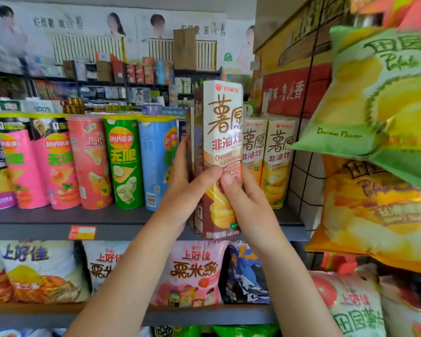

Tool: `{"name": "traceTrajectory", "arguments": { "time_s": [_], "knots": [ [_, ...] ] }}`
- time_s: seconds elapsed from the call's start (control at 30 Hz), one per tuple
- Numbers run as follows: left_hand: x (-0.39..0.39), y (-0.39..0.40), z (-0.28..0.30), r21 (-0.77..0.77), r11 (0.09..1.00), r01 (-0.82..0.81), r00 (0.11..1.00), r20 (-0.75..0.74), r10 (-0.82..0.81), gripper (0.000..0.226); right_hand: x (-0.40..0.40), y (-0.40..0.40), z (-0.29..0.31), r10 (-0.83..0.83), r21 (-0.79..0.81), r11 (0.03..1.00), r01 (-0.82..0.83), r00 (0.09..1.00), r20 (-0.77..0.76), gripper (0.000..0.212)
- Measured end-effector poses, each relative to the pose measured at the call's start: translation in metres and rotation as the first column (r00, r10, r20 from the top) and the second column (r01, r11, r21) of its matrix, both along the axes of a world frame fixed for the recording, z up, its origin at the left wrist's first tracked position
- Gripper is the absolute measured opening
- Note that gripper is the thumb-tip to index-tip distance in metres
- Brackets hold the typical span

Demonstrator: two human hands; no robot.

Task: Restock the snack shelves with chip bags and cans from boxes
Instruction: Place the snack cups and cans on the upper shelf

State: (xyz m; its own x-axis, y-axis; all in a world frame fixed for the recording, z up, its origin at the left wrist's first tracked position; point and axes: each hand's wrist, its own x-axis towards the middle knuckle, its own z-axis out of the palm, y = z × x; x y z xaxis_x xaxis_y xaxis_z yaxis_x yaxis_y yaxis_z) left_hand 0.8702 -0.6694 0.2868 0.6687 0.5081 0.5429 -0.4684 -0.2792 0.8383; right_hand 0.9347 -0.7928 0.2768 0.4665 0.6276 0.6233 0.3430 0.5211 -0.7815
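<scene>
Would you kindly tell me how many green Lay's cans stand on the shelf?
1: the green Lay's can stands between the pink can and the blue can; others may hide behind.

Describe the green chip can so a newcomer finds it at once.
Look at the upper shelf, along the row of upright cans left of both hands. The green chip can stands between a pink can and a blue can; it is the only green one.

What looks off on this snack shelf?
Mostly tidy. The green durian-flavour chip bag at upper right hangs tilted, jutting toward the aisle. The tall cream-and-brown chip box is off the shelf, in the grip of left hand and right hand.
</scene>
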Motion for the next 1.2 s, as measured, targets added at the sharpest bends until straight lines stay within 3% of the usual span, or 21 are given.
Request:
{"name": "traceTrajectory", "arguments": {
  "time_s": [0.07,0.23,0.43,0.6,0.73,0.97,1.2],
  "knots": [
    [0.004,-0.003,0.004,0.042,0.998,0.056,0.998,0.006,-0.056,0.071,0.003,0.000,-0.001,-0.047,0.033,0.998,0.046,0.998,0.052,0.047],
    [0.016,-0.006,-0.003,0.004,0.992,0.123,0.992,0.000,-0.123,0.092,0.015,0.008,-0.022,-0.192,0.026,0.981,0.190,0.964,0.185,0.055],
    [0.020,-0.005,-0.013,0.029,0.996,0.080,0.994,-0.075,-0.078,0.061,0.022,0.017,-0.033,-0.253,-0.012,0.966,0.260,0.949,0.188,0.061],
    [0.021,0.003,-0.021,0.114,0.993,-0.002,0.992,-0.128,0.016,0.054,0.036,0.030,-0.039,-0.322,-0.095,0.931,0.351,0.917,0.235,0.074],
    [0.026,0.010,-0.028,0.149,0.989,0.005,0.987,-0.157,0.019,0.045,0.043,0.038,-0.044,-0.366,-0.087,0.910,0.405,0.885,0.287,0.068],
    [0.040,0.021,-0.026,0.141,0.990,0.016,0.985,-0.173,0.008,0.053,0.052,0.049,-0.047,-0.496,-0.130,0.806,0.577,0.779,0.384,0.066],
    [0.055,0.029,-0.027,0.181,0.983,-0.039,0.983,-0.169,0.071,0.060,0.064,0.043,-0.056,-0.573,-0.126,0.652,0.748,0.594,0.565,0.066]
  ]
}}
